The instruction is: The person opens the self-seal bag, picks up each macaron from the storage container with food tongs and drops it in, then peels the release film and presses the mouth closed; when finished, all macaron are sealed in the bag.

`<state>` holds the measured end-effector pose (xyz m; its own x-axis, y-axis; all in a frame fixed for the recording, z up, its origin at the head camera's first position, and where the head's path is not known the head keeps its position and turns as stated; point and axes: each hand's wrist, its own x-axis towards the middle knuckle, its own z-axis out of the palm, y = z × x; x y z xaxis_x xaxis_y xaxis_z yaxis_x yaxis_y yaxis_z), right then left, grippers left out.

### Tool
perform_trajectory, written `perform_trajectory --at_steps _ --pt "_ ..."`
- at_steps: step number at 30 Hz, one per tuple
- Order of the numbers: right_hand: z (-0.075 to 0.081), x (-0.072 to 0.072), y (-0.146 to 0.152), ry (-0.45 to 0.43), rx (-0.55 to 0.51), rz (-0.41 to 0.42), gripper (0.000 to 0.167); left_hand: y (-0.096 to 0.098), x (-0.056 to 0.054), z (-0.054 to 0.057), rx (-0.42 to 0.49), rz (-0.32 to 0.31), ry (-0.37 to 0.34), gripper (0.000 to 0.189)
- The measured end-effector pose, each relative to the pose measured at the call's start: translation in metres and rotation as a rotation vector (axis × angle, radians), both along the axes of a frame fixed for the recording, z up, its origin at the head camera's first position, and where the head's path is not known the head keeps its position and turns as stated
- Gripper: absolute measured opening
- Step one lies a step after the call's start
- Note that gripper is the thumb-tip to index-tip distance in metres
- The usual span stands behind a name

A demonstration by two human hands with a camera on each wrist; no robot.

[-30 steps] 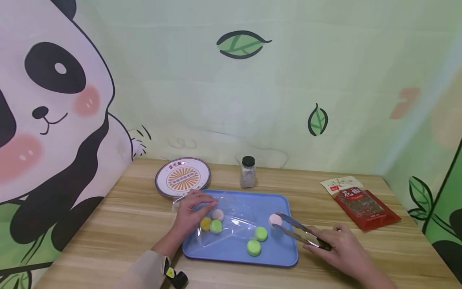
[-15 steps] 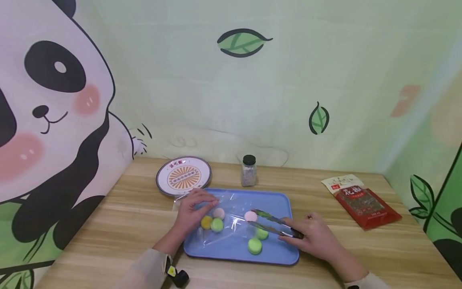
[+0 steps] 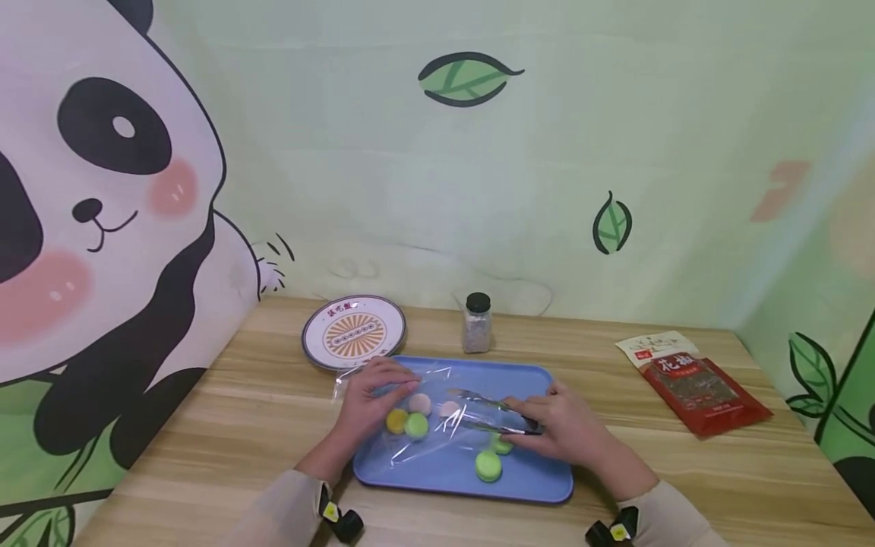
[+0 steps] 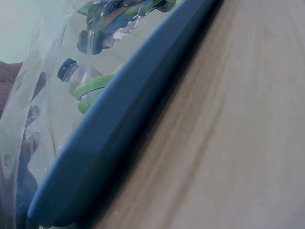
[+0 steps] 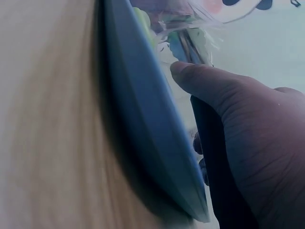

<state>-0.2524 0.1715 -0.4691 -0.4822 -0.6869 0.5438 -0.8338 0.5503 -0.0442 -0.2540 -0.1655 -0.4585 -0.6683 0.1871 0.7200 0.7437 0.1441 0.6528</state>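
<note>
At the blue tray (image 3: pixel 533 477), left hand (image 3: pixel 374 396) in a pinch on clear bag (image 3: pixel 434 444), right hand (image 3: pixel 570 425) tight around tongs (image 3: pixel 507 430).

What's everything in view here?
Table: one, brown, below.
Tray: one, blue, on the table.
Bag: one, clear, over the tray.
Small rounds: six; three green, two pink, one yellow; over the tray.
Tongs: one, silver and black, at a pink round.
Plate: one, white, dark rim, left rear.
Jar: one, clear, black lid, behind the tray.
Packaging: count unclear, red and cream, right.
Panda picture: one, black and white, left.
Wrist devices: two, black and yellow, wrists.
Sleeves: two, beige, forearms.
Left hand: one, bare, pinching the bag.
Right hand: one, bare, holding the tongs.
</note>
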Motion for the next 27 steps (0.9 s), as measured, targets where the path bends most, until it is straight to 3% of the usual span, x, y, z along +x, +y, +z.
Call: perform_trajectory --at_steps 5,11,20,27 --pt "-0.002 0.003 0.003 -0.046 -0.003 -0.041 0.059 0.002 0.002 0.001 -0.007 0.005 -0.032 0.012" --pt "-0.005 0.0 0.005 -0.011 -0.033 -0.056 0.074 0.002 0.0 0.001 -0.006 0.009 -0.007 0.014" --pt "-0.007 0.0 0.007 0.037 -0.065 -0.063 0.074 0.002 0.001 0.0 -0.017 0.015 -0.024 0.013" --pt "-0.006 0.003 0.016 -0.003 -0.09 -0.065 0.076 0.001 0.0 0.0 -0.028 0.035 -0.038 0.013"
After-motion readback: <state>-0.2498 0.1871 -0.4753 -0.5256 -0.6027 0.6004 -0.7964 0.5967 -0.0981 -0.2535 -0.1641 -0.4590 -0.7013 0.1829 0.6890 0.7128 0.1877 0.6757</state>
